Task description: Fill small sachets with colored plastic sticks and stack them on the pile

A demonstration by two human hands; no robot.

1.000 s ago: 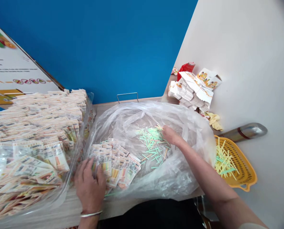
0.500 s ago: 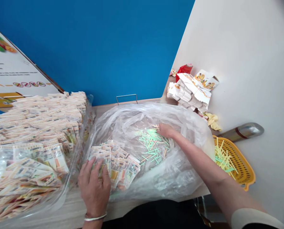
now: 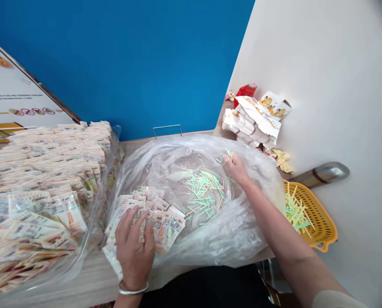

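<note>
My left hand (image 3: 135,244) rests with spread fingers on a pile of small printed packets (image 3: 170,222) at the left of a clear plastic bag (image 3: 210,250). My right hand (image 3: 236,168) is closed around a few thin green sticks (image 3: 229,153) whose ends poke out past the fingers. It is raised over the bag's right side. Loose green and orange sticks (image 3: 205,186) lie scattered in the middle of the bag. What the sticks are made of I cannot make out.
A big bag of stacked packets (image 3: 59,158) fills the left. On the right stand a yellow basket (image 3: 319,214) with yellow and green sticks, a steel cylinder (image 3: 326,173), folded white cartons (image 3: 258,119) and a yellow cloth (image 3: 282,159). A blue panel (image 3: 129,64) rises behind.
My right hand has moved right and up from the loose sticks, with green sticks in its grip. My left hand has shifted slightly right, and more packets show to its left.
</note>
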